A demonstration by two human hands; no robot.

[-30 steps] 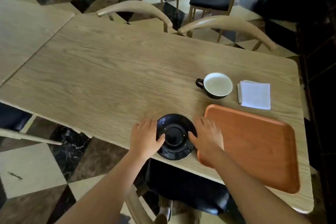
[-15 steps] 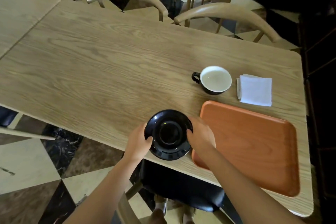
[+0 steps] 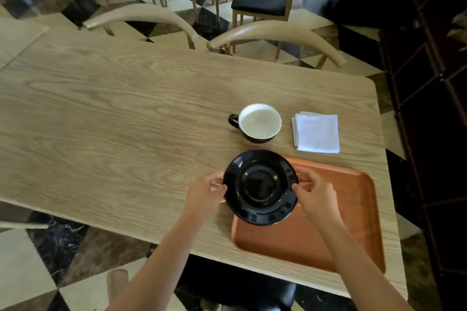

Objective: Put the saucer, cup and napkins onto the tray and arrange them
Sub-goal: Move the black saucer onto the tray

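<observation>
Two hands at work: the left hand (image 3: 206, 190) and the right hand (image 3: 314, 190) each pinch an opposite edge of the black saucer (image 3: 260, 187), fingers closed on its rim, thumbs on top.
Saucer position: it straddles the far-left corner of the orange tray (image 3: 328, 230), partly over the tray and partly over the wooden table (image 3: 126, 121); whether it is in the air or already touching the tray I cannot tell.
Why two hands: judging by the symmetric hold, gripping both sides keeps the shallow dish level as it crosses the tray's raised lip.
Cup: the white-lined cup (image 3: 260, 122) stands upright on the table just beyond the saucer, handle pointing left, apart from the tray.
Napkins: the folded white napkins (image 3: 317, 132) lie flat to the right of the cup, near the tray's far edge but off it.
Tray: apart from the corner under the saucer, it shows bare all the way to the near-right end, so there is room to set the saucer down further in.
Stage of the task: I judge this the first of three items going on; cup and napkins wait close by, likely placed there for a short reach.
Risk: the glossy rim could slip from a fingertip pinch.
</observation>
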